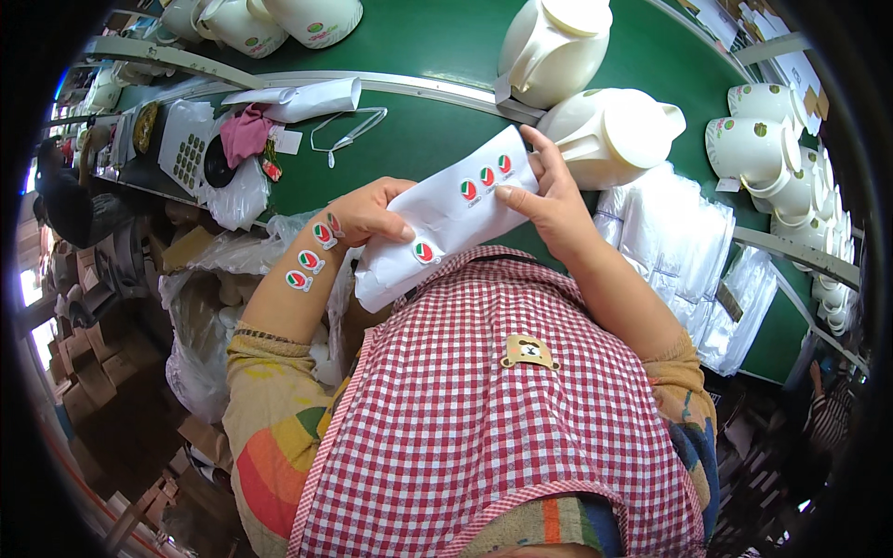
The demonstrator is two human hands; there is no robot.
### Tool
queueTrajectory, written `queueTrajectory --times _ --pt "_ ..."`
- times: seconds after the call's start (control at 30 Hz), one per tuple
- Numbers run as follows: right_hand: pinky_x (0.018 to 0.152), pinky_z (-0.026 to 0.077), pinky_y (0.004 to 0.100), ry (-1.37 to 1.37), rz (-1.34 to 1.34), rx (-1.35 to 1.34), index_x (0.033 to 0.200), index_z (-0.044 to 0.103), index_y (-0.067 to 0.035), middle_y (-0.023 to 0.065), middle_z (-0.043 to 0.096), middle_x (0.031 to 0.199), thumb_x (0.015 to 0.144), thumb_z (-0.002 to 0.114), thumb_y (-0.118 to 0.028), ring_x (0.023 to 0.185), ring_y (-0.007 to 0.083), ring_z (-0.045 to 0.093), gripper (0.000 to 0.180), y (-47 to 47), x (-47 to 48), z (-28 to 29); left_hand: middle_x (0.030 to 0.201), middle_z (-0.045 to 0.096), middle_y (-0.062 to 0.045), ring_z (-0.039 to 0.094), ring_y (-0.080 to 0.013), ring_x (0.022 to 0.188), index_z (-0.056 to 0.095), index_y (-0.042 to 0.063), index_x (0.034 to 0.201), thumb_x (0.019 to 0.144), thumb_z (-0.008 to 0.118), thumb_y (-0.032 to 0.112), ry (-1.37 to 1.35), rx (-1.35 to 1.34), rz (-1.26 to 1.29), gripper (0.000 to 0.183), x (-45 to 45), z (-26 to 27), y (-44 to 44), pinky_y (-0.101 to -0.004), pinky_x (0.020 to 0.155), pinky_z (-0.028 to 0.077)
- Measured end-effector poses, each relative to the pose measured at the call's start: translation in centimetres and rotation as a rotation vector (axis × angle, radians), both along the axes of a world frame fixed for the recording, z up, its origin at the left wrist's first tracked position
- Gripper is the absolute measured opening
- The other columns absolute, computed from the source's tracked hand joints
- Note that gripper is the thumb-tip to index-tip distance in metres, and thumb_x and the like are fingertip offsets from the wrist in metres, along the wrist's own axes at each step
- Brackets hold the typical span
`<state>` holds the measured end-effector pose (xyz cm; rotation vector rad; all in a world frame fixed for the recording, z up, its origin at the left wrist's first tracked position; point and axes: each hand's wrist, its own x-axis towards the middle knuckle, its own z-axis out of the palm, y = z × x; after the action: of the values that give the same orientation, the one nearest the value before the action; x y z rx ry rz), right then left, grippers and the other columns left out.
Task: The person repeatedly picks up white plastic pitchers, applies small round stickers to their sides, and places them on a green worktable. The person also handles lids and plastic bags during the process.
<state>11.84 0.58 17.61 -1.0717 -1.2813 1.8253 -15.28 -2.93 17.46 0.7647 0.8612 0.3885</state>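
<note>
Between my two hands is a folded white sheet (446,223) bearing several round red-and-green stickers (487,176). My left hand (377,213) grips its lower left part, the thumb just above a single sticker (424,252). At the far right end, my right hand (548,185) holds the sheet, its thumb beside the row of three stickers. More such stickers (309,261) cling to my left forearm. Just beyond my right hand, a cream plastic kettle (614,136) lies on the green work surface (418,132), with a second kettle (558,49) behind it.
Stacked clear plastic bags (670,244) lie to the right, near rows of kettles (753,150). At left are a pink cloth (245,132), a sticker sheet (187,150) and rolled paper (317,101). A large plastic bag (199,342) hangs below the left edge. A person (70,188) is at far left.
</note>
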Motion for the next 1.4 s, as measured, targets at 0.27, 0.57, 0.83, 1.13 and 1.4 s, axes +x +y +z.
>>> queueTrajectory --times 0.27,0.57,0.83,1.13,1.4 --pt "0.089 0.046 0.0306 0.104 0.018 -0.095 0.147 0.026 -0.005 0.0145 0.064 0.105 0.083 0.065 -0.001 0.099 0.0174 0.060 0.075 0.5 -0.2 -0.3 0.104 0.068 -0.009 0.064 -0.0149 0.091 0.065 -0.004 0.112 0.070 0.080 0.021 0.230 0.147 -0.076 0.051 1.2 2.3 1.7 -0.0298 0.083 0.050" --pt "0.061 0.049 0.0317 -0.447 0.020 0.896 0.088 0.068 -0.007 0.0095 0.066 0.083 0.076 0.073 -0.018 0.072 0.0236 0.064 0.017 -1.1 -0.6 0.1 0.097 0.068 -0.006 0.063 -0.0111 0.084 0.066 0.001 0.109 0.083 0.070 0.014 0.330 0.195 0.089 0.029 4.0 0.6 0.5 -0.0270 0.075 0.051" --pt "0.060 0.051 0.0309 -0.363 0.100 0.567 0.088 0.069 -0.002 0.0117 0.067 0.080 0.081 0.071 -0.024 0.066 0.0234 0.065 0.023 -1.6 -1.9 0.6 0.071 0.061 -0.012 0.058 -0.0187 0.059 0.062 0.000 0.083 0.080 0.064 0.019 0.548 0.666 0.018 0.019 5.1 1.7 -0.1 -0.0318 0.057 0.046" --pt "0.062 0.052 0.0333 -0.412 0.114 0.640 0.086 0.070 -0.002 0.0137 0.068 0.080 0.081 0.066 -0.020 0.068 0.0266 0.066 0.019 -1.8 -2.1 0.6 0.066 0.061 -0.017 0.059 -0.0289 0.055 0.062 0.000 0.072 0.078 0.064 0.018 0.705 0.784 -0.051 0.020 6.0 2.8 0.0 -0.0353 0.054 0.046" --pt "0.061 0.052 0.0332 -0.337 0.082 0.508 0.089 0.069 0.000 0.0158 0.067 0.080 0.079 0.063 -0.015 0.064 0.0263 0.065 0.019 -1.8 -2.1 0.2 0.069 0.062 -0.019 0.061 -0.0343 0.061 0.063 0.000 0.074 0.081 0.060 0.021 0.770 0.846 -0.088 0.023 6.4 3.4 0.1 -0.0384 0.058 0.049"
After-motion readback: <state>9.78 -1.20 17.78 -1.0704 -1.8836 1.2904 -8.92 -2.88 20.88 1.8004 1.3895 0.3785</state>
